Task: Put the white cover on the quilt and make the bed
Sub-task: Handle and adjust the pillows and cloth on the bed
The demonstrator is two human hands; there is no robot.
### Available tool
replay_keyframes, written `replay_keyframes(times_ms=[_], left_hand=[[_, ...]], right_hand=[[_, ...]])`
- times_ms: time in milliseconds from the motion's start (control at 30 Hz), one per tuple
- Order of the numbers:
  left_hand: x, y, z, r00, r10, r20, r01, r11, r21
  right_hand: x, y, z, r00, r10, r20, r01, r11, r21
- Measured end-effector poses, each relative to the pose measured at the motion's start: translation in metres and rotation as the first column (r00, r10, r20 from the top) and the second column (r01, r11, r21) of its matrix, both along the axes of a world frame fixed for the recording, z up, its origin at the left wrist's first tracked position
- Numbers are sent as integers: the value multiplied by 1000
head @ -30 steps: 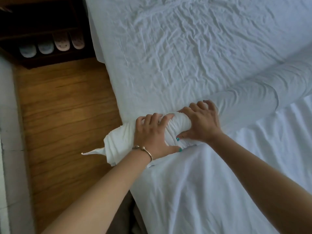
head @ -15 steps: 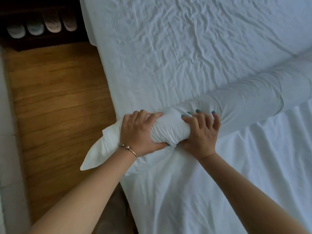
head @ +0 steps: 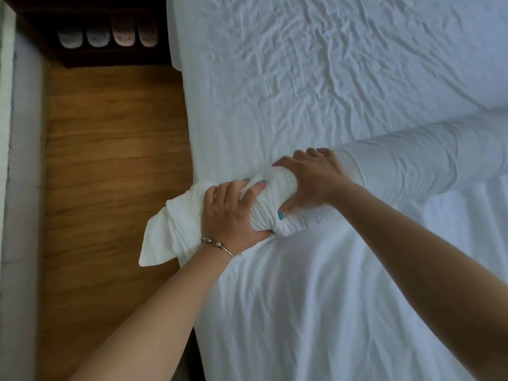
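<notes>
Only the head camera here, looking down over the left edge of the bed (head: 316, 78).

The quilt and cover are rolled into one long white roll (head: 412, 163), the burrito method by the look of it. Its long axis runs from the far right of the view, down and left, to the bed's edge, where the end sits right under both hands. A loose floppy tail of the cover (head: 165, 232) hangs past the mattress over the wooden floor (head: 110, 160).

The left hand (head: 233, 213) sits at the very end of the roll, fingers curled over the bunched fabric and gripping it, bracelet on the wrist. The right hand (head: 316, 177) is just beside it, a bit further in along the roll, fingers wrapped over the top and thumb tucked underneath, so it's clamped on too. Between them the cloth is tightly gathered.

So the left hand is the nearer one to the open end and the tail. My guess is the next bit is flipping the cover's end over the roll there, while the right pins the roll. Slippers on a dark shelf (head: 107, 37) at top left, nothing to do with it.
</notes>
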State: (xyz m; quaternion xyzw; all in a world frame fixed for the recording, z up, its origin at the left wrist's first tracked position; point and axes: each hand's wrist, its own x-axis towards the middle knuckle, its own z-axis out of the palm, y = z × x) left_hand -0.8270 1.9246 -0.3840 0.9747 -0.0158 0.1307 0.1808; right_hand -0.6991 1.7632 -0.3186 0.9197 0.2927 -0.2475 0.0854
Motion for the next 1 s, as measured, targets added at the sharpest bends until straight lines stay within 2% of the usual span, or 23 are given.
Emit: replay_keyframes(times_ms=[100,200,267,333,367,400,433,500,600,733,833,933,967,1000], left_hand=[[-11,-2,13,995,-42,-96,47,998,50],[-7,11,48,943,-113,-312,100,993,-60],[12,23,64,847,-192,-495,154,981,-117],[31,24,69,648,-225,-728,184,973,-137],[33,19,66,573,-230,-787,199,970,-139],[29,13,61,567,-231,-791,209,969,-133],[19,6,55,622,-218,-752,212,972,-106],[-10,-6,42,813,-147,-563,172,985,-8],[-50,-19,23,948,-83,-309,97,995,28],[-62,-28,13,985,-40,-168,47,998,38],[-69,-32,11,995,-30,-98,36,998,59],[-82,-42,8,1000,-4,-14,5,998,69],[-86,-45,7,1000,15,11,-16,998,66],[-90,-47,7,999,29,24,-31,997,64]], right_hand=[[-30,-14,-6,981,-42,190,13,988,151],[-57,-27,-16,948,-116,295,33,961,273],[-77,-38,-25,909,-171,380,30,936,349],[-99,-49,-37,853,-218,475,-12,900,435],[-110,-52,-42,821,-241,517,-35,884,467],[-120,-54,-47,792,-264,550,-52,869,492],[-128,-56,-51,768,-284,574,-63,858,510],[-145,-59,-56,739,-311,598,-66,850,523],[-165,-67,-51,766,-265,586,-82,863,498],[-151,-74,-11,893,-101,439,-92,913,397],[-103,-63,25,983,43,176,-71,985,154],[-74,-41,22,991,74,-112,-82,994,-69],[-77,-37,15,987,82,-135,-95,991,-92],[-84,-38,9,992,86,-92,-93,993,-73]])
